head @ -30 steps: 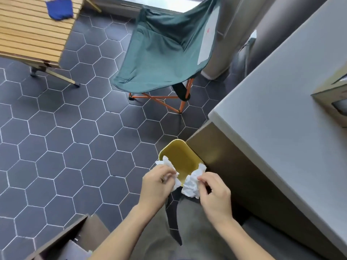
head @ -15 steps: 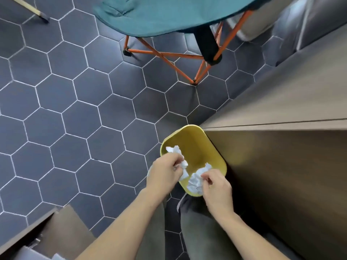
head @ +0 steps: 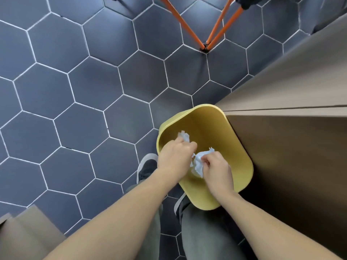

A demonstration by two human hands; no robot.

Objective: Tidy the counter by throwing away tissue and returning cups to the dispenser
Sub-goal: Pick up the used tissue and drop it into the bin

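A yellow waste bin (head: 210, 119) stands on the floor against the corner of the brown counter cabinet. Both my hands are over its open mouth. My left hand (head: 174, 158) is closed around a crumpled white tissue (head: 184, 136) that sticks out past the knuckles. My right hand (head: 216, 169) pinches a second crumpled white tissue (head: 198, 165) between thumb and fingers. The two tissues nearly touch above the bin's inside. No cups or dispenser are in view.
The wooden side of the counter (head: 291, 156) fills the right. Orange chair legs (head: 205, 45) meet on the dark hexagon-tiled floor (head: 75, 91) ahead. A cardboard box (head: 24, 237) sits at the lower left. My shoe (head: 147, 167) is just left of the bin.
The view has tilted down and closed in on the bin. Both hands, still holding the tissues, have moved from the bin's near rim to over its opening.
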